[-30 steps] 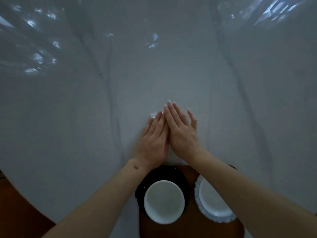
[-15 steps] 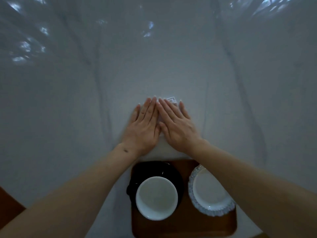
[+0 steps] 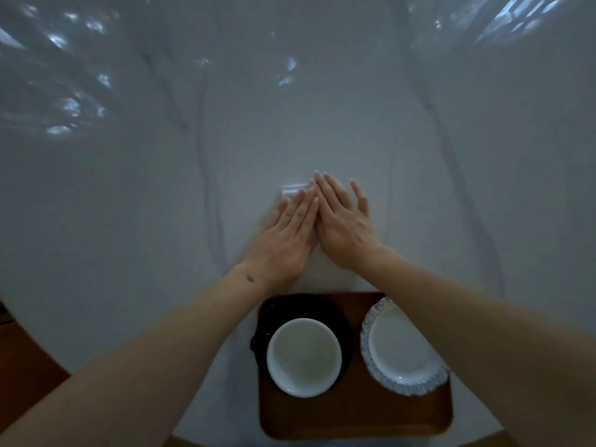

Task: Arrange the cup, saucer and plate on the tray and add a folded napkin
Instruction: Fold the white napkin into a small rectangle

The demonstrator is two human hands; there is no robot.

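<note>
A brown wooden tray lies at the near edge of the table. On its left stands a white cup on a black saucer. A white plate with a ribbed rim rests on the tray's right side. Beyond the tray a white napkin lies flat on the table, mostly hidden under my hands. My left hand and my right hand press flat on it side by side, fingers straight and touching at the tips.
The white marble-look table has grey veins and bright reflections at the far left and right. Its curved near edge runs past the tray, with brown floor showing at the lower left.
Both hands have slid slightly across the napkin while staying flat on it; a napkin corner now shows left of my fingertips. The camera has shifted, so more of the tray shows.
</note>
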